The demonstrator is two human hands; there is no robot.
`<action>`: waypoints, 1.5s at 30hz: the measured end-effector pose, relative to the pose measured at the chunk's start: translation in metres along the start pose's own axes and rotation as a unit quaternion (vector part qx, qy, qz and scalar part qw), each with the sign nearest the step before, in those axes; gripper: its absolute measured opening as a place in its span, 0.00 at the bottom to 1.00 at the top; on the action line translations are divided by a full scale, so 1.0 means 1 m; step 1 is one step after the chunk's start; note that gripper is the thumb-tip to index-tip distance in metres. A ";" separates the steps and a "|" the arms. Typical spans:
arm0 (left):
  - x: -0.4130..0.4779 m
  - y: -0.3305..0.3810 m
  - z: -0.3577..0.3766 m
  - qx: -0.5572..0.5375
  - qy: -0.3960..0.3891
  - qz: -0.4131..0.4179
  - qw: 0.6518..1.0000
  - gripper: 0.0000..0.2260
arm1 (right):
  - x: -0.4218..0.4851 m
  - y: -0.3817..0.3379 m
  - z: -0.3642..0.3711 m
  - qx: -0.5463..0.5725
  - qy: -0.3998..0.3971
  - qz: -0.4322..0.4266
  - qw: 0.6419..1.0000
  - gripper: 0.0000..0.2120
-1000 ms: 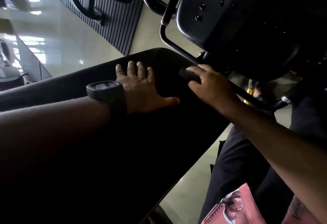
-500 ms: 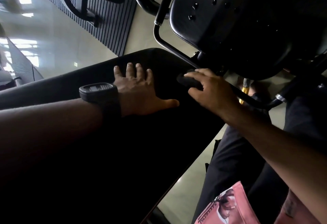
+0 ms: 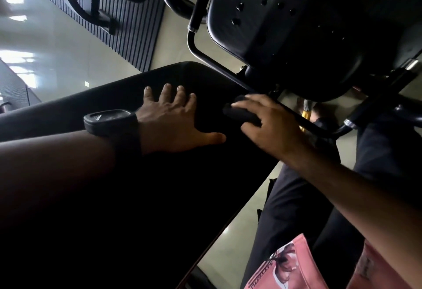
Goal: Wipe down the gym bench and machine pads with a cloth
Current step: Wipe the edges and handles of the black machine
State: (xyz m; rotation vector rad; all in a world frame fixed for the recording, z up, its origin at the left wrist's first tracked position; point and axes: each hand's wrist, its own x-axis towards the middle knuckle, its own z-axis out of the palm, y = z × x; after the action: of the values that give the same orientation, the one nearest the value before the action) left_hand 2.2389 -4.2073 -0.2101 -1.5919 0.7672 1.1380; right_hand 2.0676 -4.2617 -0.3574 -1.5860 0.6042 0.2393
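A long black bench pad (image 3: 137, 197) fills the lower left. My left hand (image 3: 169, 119) lies flat on it with the fingers spread, and a black watch (image 3: 112, 124) is on the wrist. At the pad's right edge my right hand (image 3: 271, 129) curls over a short black cylindrical grip (image 3: 237, 113) that seems to belong to a machine handle. A black seat pad (image 3: 296, 37) with several droplets on it hangs at the upper right. No cloth is visible.
Black metal tubing (image 3: 194, 44) runs between the bench pad and the seat pad. A slatted dark wall panel (image 3: 134, 26) and pale glossy floor (image 3: 68, 49) lie behind. My dark trousers (image 3: 296, 208) and pink shirt (image 3: 292, 266) are at the lower right.
Both hands stay almost where they were. The view shifts slightly, and my right fingers remain curled over the grip.
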 end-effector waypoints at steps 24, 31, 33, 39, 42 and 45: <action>0.015 0.006 0.000 -0.002 -0.007 0.017 1.000 0.64 | 0.028 0.051 -0.001 -0.069 0.009 0.105 0.992 0.23; 0.017 0.009 0.003 0.004 0.012 0.010 1.000 0.61 | 0.021 0.004 0.005 0.028 0.007 -0.041 0.999 0.28; 0.017 0.008 0.004 0.001 0.016 0.013 1.000 0.62 | 0.042 0.025 0.004 0.011 -0.003 0.007 1.000 0.27; 0.017 0.007 0.002 -0.006 0.005 0.015 1.000 0.63 | 0.028 0.057 -0.003 -0.051 0.017 0.140 0.989 0.23; 0.017 0.007 0.002 -0.004 0.015 0.012 1.000 0.60 | 0.006 0.035 -0.001 0.009 0.040 0.053 0.998 0.23; 0.019 0.006 0.004 0.001 0.018 0.016 1.000 0.61 | 0.024 0.034 0.000 0.030 0.006 -0.013 0.999 0.28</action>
State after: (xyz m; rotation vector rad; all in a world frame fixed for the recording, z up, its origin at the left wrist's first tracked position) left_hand 2.2390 -4.2046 -0.2305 -1.6071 0.8205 1.1333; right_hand 2.0703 -4.2673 -0.3989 -1.5366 0.5940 0.1906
